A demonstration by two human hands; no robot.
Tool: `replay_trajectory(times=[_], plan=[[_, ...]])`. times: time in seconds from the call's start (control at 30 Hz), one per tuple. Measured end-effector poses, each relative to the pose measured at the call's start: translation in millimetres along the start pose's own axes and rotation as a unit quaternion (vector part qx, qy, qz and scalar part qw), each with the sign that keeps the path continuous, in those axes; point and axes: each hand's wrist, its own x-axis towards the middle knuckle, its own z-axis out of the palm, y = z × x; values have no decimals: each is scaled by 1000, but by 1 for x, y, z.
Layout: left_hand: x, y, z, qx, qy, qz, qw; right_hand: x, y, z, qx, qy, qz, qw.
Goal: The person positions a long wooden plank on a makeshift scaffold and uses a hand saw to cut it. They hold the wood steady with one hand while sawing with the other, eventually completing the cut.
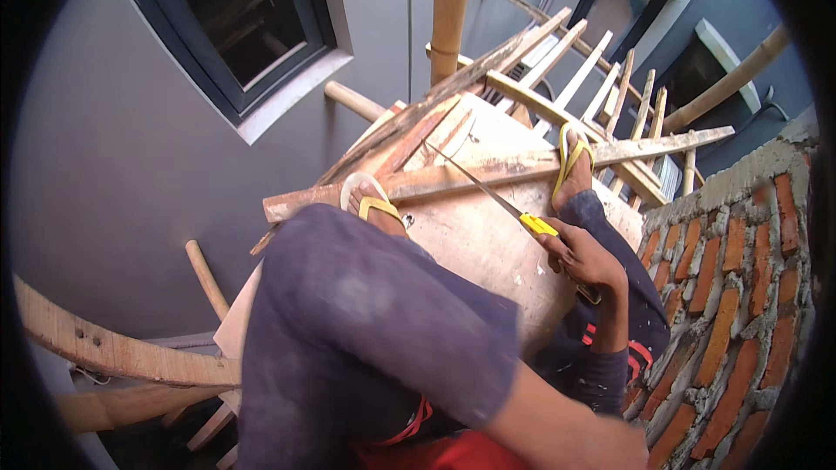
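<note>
Right hand (582, 254) holds a handsaw (505, 204) by its yellow handle (537, 225), fingers clamped around the grip. Saw is right of centre, blade slanting up and left across a long timber beam (509, 171), tip past the beam's far edge. Can't tell whether the teeth touch the wood.

Left arm in a dark sleeve (392, 296) folds across the lower middle, bare forearm toward the bottom edge. Left hand (616, 446) low and blurred; can't tell whether its fingers are apart or together, nor what they touch.

Beam lies crosswise over a pale plywood board (470, 244) with white specks. Two flip-flops with yellow straps on the feet: left one (376, 206) at the beam's left part, right one (570, 157) by the beam further right. Reddish wood strip (421, 136) and other rough lengths lie beyond the beam, left of centre. Narrow wooden slats (578, 80) fan out behind, upper right. Upright bamboo pole (451, 17) at top centre.

Grey wall (104, 165) on the left with a dark-framed window (231, 13). Brick wall (718, 322), rough mortar, on the right. Thick plank (113, 350) at lower left, looks curved near the lens rim. Red cloth (453, 454) at bottom centre.
</note>
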Motion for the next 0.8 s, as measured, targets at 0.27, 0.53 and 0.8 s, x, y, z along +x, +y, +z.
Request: replay_trajectory(times=[0.27, 0.53, 0.8], plan=[[37, -2, 10, 75, 119, 70, 988, -18, 28, -31, -256, 3, -61, 965], [17, 4, -10, 100, 83, 4, 992, -22, 48, 20, -21, 35, 13, 999], [-101, -29, -77, 63, 12, -267, 962, -45, 51, 49, 273, 74, 135, 950]])
